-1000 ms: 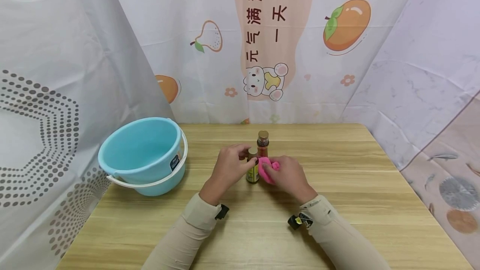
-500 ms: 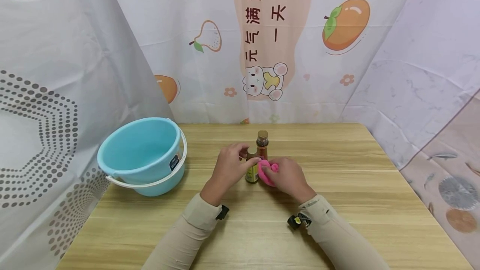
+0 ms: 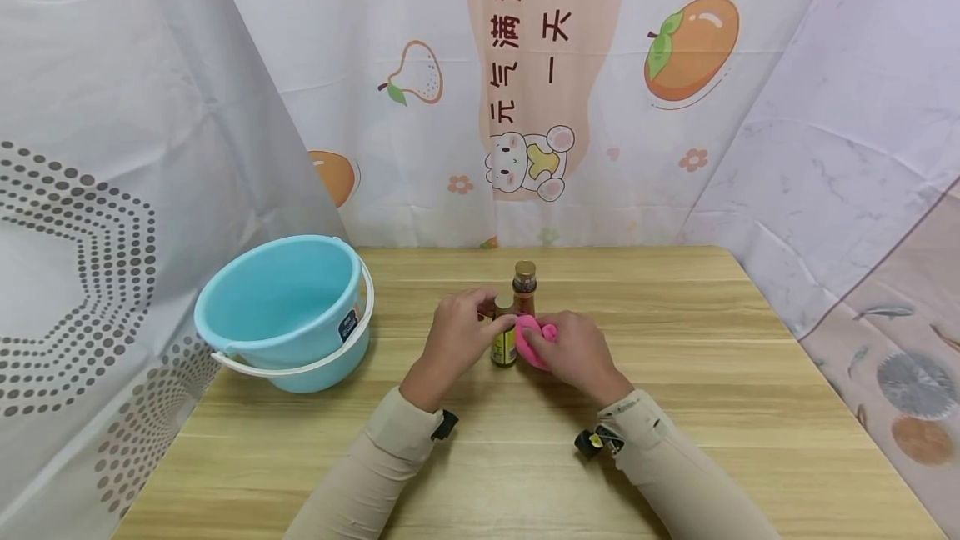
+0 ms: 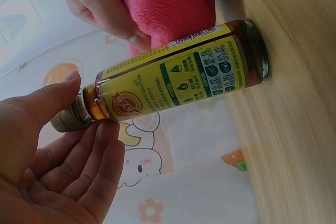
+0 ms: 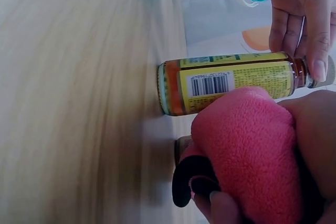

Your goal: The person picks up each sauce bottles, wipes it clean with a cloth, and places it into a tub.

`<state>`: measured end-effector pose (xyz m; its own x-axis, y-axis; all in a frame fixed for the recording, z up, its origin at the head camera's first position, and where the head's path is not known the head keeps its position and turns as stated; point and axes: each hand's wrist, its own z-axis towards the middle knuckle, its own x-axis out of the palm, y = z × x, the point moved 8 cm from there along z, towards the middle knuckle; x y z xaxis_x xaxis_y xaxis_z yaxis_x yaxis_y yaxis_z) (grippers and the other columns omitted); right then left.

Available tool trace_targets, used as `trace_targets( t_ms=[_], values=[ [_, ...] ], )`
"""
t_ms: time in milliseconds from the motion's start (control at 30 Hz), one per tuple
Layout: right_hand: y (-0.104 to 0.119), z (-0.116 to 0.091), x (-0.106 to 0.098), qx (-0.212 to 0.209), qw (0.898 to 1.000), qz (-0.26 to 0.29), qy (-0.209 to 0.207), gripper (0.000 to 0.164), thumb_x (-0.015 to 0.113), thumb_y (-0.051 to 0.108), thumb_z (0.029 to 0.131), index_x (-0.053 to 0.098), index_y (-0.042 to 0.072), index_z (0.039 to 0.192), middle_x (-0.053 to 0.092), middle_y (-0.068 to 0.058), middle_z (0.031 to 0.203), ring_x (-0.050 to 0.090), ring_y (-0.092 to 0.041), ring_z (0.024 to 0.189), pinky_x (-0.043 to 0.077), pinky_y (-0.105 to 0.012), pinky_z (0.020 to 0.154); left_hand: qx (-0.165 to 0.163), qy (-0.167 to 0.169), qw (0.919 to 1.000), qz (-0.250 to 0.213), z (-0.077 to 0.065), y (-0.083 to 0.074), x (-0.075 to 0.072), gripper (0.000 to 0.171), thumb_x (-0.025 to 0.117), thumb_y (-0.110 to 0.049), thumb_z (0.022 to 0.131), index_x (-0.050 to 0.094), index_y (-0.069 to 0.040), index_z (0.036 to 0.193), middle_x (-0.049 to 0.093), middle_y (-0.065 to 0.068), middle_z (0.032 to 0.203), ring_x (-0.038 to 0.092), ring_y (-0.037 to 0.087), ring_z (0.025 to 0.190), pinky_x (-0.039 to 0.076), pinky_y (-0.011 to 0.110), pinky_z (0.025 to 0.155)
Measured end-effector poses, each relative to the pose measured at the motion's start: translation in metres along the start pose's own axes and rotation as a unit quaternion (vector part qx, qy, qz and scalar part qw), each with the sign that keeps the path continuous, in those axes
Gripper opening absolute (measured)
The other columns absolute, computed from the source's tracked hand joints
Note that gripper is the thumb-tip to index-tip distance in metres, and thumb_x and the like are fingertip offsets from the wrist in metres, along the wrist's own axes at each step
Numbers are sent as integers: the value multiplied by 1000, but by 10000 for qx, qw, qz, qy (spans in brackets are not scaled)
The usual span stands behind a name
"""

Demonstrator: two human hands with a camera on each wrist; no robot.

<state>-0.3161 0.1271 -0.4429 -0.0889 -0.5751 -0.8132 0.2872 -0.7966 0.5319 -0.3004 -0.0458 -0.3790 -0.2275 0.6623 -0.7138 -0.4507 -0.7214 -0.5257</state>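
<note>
A small glass bottle (image 3: 504, 348) with a yellow and green label and a gold cap stands upright on the table. My left hand (image 3: 459, 336) pinches it at the neck, thumb on one side and fingertips on the other, as the left wrist view shows. In my right hand (image 3: 581, 357) is a bunched pink fleecy cloth (image 5: 247, 150) with black parts, held against the label beside the barcode (image 5: 210, 84). Just behind stands a second gold-capped bottle (image 3: 525, 290) with reddish-brown contents, its lower part hidden by the cloth and the front bottle.
At the table's left side stands a light-blue bucket (image 3: 281, 357) with a white handle. The wooden table (image 3: 675, 440) ends at the back against a printed curtain (image 3: 420, 190). More patterned cloth hangs along both sides.
The pink cloth has dipped slightly along the bottle and come back up. More of the label's white patch shows than a second ago. The left hand stays at the neck.
</note>
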Motion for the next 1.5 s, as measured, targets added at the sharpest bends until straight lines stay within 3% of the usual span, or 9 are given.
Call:
trace_targets(
  t_ms=[167, 300, 500, 1000, 1500],
  values=[
    [5, -1, -6, -23, 10000, -57, -64, 38, 65, 50, 99, 81, 21, 115, 76, -4, 95, 61, -14, 72, 46, -28, 55, 49, 19, 10000, -36, 0, 0, 1, 35, 86, -33, 85, 77, -9, 109, 76, 2, 90, 75, 22, 85, 60, 39, 77],
    [9, -2, -12, -40, 9998, -73, -161, 40, 63, 51, 99, 82, 18, 113, 78, -7, 102, 68, -17, 83, 51, -29, 61, 81, 36, 9999, -115, 0, 1, 1, 26, 86, -31, 86, 77, -12, 101, 74, 1, 86, 74, 25, 85, 60, 37, 73],
    [12, -2, -19, -86, 9994, 21, -334, 39, 63, 51, 100, 83, 19, 110, 78, -7, 105, 73, -23, 95, 58, -37, 70, 33, 138, 9997, -218, 1, 1, 1, 23, 86, -31, 87, 76, -13, 97, 73, 0, 86, 74, 26, 85, 59, 36, 72],
    [24, -6, -37, -489, 9935, 217, -1008, 40, 70, 45, 97, 82, 8, 107, 78, -12, 103, 74, -28, 95, 60, -46, 77, 69, 294, 9992, -273, 1, 2, 3, 22, 83, -30, 90, 75, -11, 98, 73, 2, 89, 75, 27, 91, 62, 38, 77],
    [17, -4, -27, -221, 9974, 263, -641, 39, 69, 45, 97, 82, 10, 107, 78, -11, 103, 74, -26, 93, 59, -41, 72, 40, 435, 9988, -222, 0, 1, 5, 28, 81, -29, 92, 75, -6, 107, 73, 4, 94, 73, 27, 93, 61, 37, 78]
  ],
)
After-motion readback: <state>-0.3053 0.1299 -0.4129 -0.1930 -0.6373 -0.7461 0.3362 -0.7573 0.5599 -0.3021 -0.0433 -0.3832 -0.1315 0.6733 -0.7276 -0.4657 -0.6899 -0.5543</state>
